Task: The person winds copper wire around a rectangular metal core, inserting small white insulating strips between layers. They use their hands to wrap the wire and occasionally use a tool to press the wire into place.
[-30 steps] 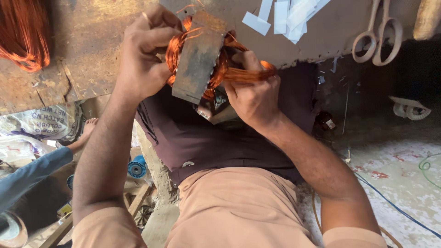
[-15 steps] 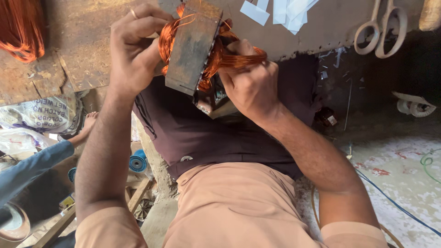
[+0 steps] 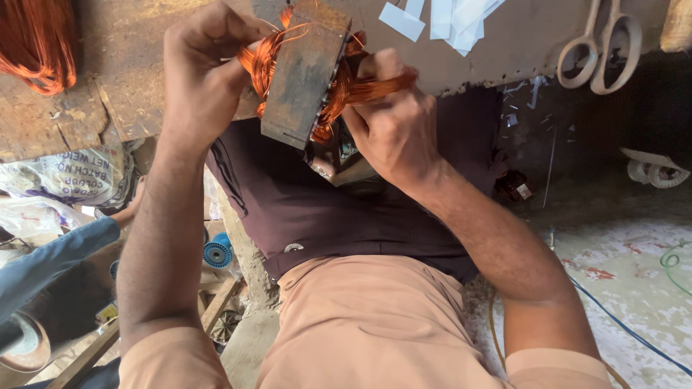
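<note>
Here the left hand (image 3: 205, 79) is curled around the copper wire winding (image 3: 261, 61) bulging from the left side of a rusty metal block (image 3: 303, 72), its fingers bent and pressed into the strands; the right hand (image 3: 393, 130) is closed in a fist on the bundle of copper wire (image 3: 375, 88) that comes out of the block's right side, thumb laid along the strands. The block sits between the two hands, tilted, its lower corner hanging over the edge of the wooden workbench (image 3: 108, 101) and above the person's dark shirt (image 3: 324, 216); more orange wire loops show along the block's right face, touching the right hand's fingers.

On the bench, well apart to the left, lies another coil of copper wire (image 3: 32, 43); white paper strips (image 3: 440, 18) lie just beyond the block; a pair of scissors (image 3: 598, 54) rests near the bench's right edge. Below the bench at left there is a printed sack (image 3: 72, 176), a blue spool (image 3: 216, 253) and another person's arm in a blue sleeve (image 3: 50, 256); a blue cable (image 3: 627, 328) runs across the stained floor at right.
</note>
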